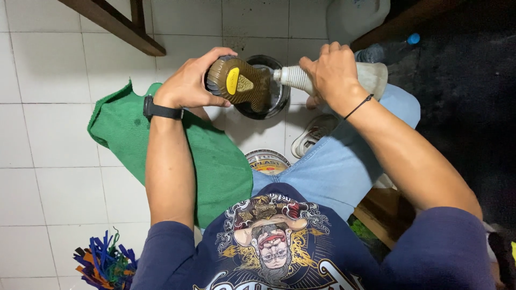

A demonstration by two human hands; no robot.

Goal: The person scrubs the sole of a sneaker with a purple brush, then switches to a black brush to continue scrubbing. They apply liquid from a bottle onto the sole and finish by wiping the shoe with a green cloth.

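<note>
My left hand (189,80) grips a shoe (242,83) turned sole-up, its brown ridged sole with a yellow patch facing me. It hangs over a round metal bowl (280,95) on the white tiled floor. My right hand (332,72) holds a pale plastic bottle (371,77) tipped sideways, its ribbed nozzle (292,77) touching the shoe's toe end. A black watch sits on my left wrist, a thin black cord on my right.
A green cloth (161,142) lies on the tiles under my left arm. A round tin (267,161) stands by my knee, a white sneaker (313,134) beyond it. Wooden furniture legs (115,21), a white container (357,16), coloured strips (105,263) at lower left.
</note>
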